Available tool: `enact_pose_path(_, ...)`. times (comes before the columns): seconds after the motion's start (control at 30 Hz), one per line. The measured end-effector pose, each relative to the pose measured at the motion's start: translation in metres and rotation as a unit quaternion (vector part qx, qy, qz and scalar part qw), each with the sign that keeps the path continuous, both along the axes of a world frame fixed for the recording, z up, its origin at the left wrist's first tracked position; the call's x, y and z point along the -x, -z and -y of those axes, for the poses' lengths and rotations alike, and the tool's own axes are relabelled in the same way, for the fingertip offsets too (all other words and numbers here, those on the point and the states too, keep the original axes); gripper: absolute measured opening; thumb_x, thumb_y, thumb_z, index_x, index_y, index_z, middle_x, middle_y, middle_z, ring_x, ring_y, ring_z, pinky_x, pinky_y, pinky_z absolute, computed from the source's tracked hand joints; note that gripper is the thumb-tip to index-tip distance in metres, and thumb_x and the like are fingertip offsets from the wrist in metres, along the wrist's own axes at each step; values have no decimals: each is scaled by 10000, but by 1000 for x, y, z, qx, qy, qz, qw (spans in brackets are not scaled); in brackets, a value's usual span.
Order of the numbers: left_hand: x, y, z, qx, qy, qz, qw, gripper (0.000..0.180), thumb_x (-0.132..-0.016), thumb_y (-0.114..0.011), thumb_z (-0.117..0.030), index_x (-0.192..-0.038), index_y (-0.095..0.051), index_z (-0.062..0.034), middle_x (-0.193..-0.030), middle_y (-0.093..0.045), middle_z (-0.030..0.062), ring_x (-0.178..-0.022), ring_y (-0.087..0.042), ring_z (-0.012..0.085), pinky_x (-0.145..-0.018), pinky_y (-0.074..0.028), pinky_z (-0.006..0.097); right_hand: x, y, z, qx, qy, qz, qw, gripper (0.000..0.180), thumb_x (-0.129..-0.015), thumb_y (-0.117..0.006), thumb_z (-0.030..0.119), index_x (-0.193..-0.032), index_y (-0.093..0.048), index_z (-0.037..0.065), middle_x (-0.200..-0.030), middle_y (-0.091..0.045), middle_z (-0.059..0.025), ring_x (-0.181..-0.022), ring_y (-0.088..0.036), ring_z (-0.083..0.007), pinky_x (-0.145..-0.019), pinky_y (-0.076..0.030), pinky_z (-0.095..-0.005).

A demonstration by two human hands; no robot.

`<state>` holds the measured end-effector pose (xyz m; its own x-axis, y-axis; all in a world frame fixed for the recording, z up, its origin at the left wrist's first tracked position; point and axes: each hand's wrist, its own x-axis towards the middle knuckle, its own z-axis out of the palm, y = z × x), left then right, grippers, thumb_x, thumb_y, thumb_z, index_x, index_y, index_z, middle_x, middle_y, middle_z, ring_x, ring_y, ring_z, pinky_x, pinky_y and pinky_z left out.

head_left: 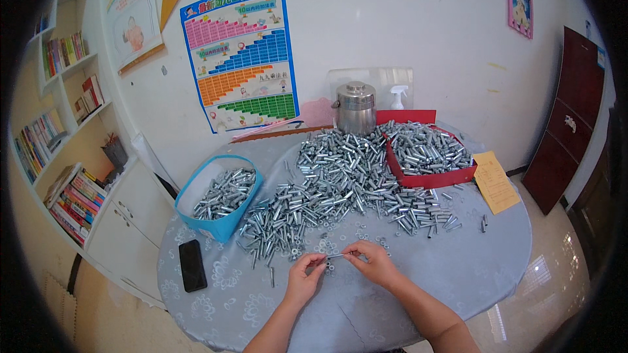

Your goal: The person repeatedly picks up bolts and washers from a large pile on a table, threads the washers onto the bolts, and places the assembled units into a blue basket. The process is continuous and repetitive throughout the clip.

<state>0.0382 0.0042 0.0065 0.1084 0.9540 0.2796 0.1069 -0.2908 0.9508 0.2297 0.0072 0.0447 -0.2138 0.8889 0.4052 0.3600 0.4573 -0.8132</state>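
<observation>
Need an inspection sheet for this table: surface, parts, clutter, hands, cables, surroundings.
Surface: gray patterned tablecloth, creased near the front.
Parts: loose heap of metal pieces; more inside the blue bin and red box.
Clutter: black phone at left, yellow paper at right, steel canister behind the heap.
Hands: left hand and right hand pinch opposite ends of a slim metal piece.
Cables: nothing seen.
Surroundings: white shelving unit left, wall chart behind.
</observation>
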Motion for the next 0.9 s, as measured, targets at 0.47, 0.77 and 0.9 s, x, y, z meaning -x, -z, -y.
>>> enact_pose_path(0.47,-10,-2,11,-13,-38,18,999,245,-736,-620,-10,-977,-593,-43,-825,-565,42,-757,-528,125,-684,-428,234,17,5,5,-89,39,102,990,278,-779,-585,191,-1042,-582,99,-846,-612,-107,-730,-580,-289,-647,-467,-358)
enact_pose_path(0.77,4,-5,4,26,-86,155,984,293,-774,-585,25,-1063,-562,-16,-838,-552,11,-737,-510,55,-676,-421,174,10,28,-39,10,70,262,963,177,-724,-626,223,-814,-641,71,-827,-612,-99,-829,-565,-269,-728,-445,-364)
enact_pose_path(0.9,11,0,-1,39,-105,182,977,259,-769,-597,18,-1026,-575,-12,-817,-563,12,-724,-522,55,-658,-425,170,23,33,-47,26,81,296,951,197,-692,-659,248,-792,-638,79,-833,-613,-91,-804,-571,-257,-707,-450,-352)
